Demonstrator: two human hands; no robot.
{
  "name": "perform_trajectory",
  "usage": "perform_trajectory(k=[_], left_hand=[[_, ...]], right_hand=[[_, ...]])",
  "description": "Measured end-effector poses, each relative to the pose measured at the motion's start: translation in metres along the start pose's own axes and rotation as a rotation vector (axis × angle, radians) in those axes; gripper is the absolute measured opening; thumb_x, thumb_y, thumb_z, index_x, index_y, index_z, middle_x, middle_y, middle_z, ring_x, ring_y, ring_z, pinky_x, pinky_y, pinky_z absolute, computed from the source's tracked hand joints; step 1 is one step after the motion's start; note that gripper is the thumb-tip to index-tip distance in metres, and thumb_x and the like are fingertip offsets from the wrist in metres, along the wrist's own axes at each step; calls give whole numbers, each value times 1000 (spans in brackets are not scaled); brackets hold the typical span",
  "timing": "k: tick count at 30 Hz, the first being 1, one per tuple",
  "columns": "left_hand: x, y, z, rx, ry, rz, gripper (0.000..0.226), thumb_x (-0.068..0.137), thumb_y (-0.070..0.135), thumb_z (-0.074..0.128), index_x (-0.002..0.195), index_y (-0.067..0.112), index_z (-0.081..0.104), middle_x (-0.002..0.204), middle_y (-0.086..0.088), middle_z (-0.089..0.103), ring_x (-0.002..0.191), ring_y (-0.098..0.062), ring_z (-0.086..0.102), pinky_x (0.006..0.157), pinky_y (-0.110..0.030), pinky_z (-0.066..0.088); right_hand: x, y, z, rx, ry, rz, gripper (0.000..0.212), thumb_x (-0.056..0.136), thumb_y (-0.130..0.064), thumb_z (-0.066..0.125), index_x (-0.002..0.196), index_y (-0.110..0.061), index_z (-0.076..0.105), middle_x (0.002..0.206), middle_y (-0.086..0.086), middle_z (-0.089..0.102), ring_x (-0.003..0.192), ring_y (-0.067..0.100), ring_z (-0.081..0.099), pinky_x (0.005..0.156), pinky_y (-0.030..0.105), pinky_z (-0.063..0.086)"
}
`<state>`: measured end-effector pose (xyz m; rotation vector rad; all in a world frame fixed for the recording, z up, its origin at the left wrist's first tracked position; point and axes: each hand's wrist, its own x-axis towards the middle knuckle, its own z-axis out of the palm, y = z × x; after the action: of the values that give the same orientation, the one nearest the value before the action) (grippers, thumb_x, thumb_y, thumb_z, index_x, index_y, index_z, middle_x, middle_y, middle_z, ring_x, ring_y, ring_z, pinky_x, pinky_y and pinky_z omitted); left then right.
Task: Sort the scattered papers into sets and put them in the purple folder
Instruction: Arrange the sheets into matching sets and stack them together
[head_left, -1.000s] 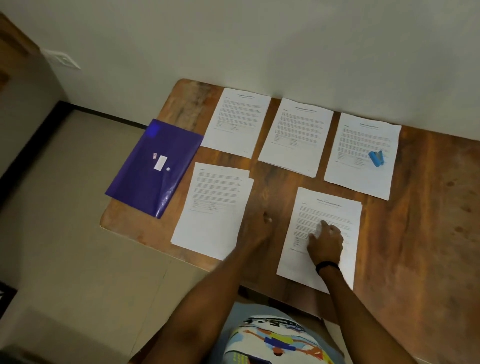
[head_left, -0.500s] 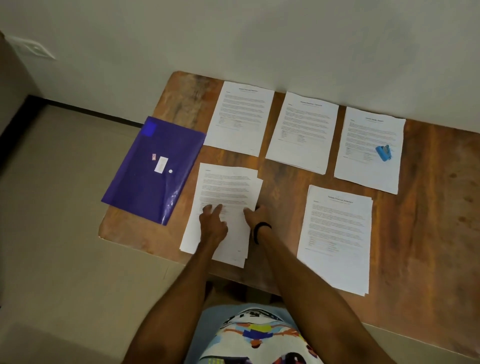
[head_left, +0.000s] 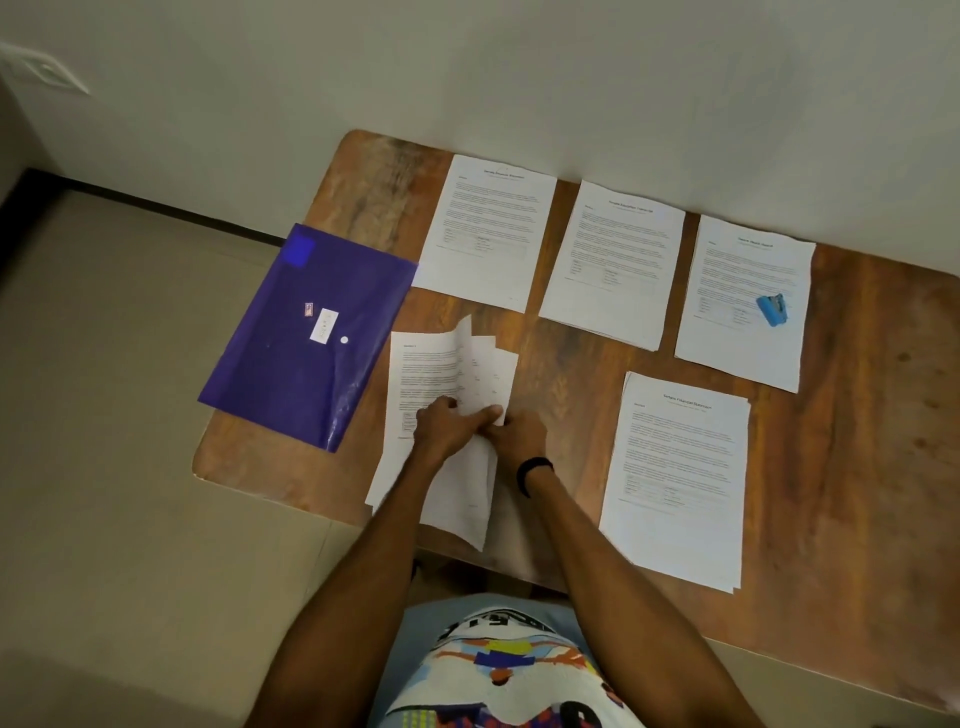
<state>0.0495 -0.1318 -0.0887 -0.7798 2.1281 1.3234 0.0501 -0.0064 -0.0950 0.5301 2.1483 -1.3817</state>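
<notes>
The left hand (head_left: 448, 422) and right hand (head_left: 520, 428) now pinch the mid-frame paper stack (head_left: 427, 370), fingers (head_left: 448, 404) clamped on sheets fanned up instead of flat; looks like collating. The purple folder (head_left: 306, 332) sits just left.

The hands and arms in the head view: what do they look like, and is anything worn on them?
The left hand and the right hand wear no gloves, and no rings can be seen. The left arm and the right arm show no sleeves. A black band goes around the right wrist.
</notes>
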Motion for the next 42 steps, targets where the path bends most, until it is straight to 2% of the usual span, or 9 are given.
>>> perform_trajectory(k=[7,17,23,26,30,32,37,40,42], left_hand=[[-2,-7,-14,-285,120,-79,31,96,48,53,107,20,54,119,-13,65,102,-30,65,97,-47,53],[-12,-17,-26,-178,248,-171,26,101,34,44,89,13,53,116,-24,64,111,-42,59,94,-48,48],[-18,-6,-5,-39,382,-27,30,103,33,50,115,7,60,114,-11,67,100,-29,67,90,-37,56],[-14,-5,10,154,295,14,54,99,48,53,137,10,50,138,-11,57,124,-33,57,107,-44,44],[-25,18,32,287,371,134,86,92,65,51,156,15,24,161,-11,27,147,-34,26,119,-51,21],[-31,33,47,253,352,259,83,91,65,54,154,16,31,159,-8,33,146,-30,30,118,-47,22],[-30,49,67,-88,-193,275,52,90,55,61,128,20,61,124,-1,68,107,-20,68,97,-50,54],[-27,48,66,-44,-107,295,31,99,33,58,121,12,65,118,-5,69,104,-22,67,99,-47,53],[-23,44,57,5,-1,276,30,101,30,55,122,10,64,118,-8,68,105,-25,66,97,-46,53]], right_hand=[[11,27,-10,408,-40,212,21,96,-18,66,111,-6,73,110,8,75,100,26,72,92,48,58],[26,40,-24,70,80,234,15,96,-16,63,94,-1,68,96,8,74,93,27,70,88,49,59],[9,29,-45,-78,412,120,19,91,6,47,93,-8,60,79,-2,58,75,16,56,73,31,50],[-1,29,-80,-8,573,112,19,95,4,46,94,-10,59,82,3,59,75,20,53,69,25,38],[4,49,-136,115,512,100,38,97,0,49,66,-18,36,67,-4,43,71,19,42,57,23,31],[-1,57,-161,284,448,111,30,96,1,51,71,-14,44,71,1,48,71,18,46,60,18,39],[-1,77,-191,482,335,135,12,95,-7,58,89,0,66,95,5,71,88,20,65,84,35,55],[-5,84,-185,286,418,132,17,94,-24,65,106,-12,69,107,4,69,102,22,63,93,34,52],[-17,96,-169,-16,481,120,47,92,-40,68,129,-13,58,125,7,64,115,24,59,100,35,48]])
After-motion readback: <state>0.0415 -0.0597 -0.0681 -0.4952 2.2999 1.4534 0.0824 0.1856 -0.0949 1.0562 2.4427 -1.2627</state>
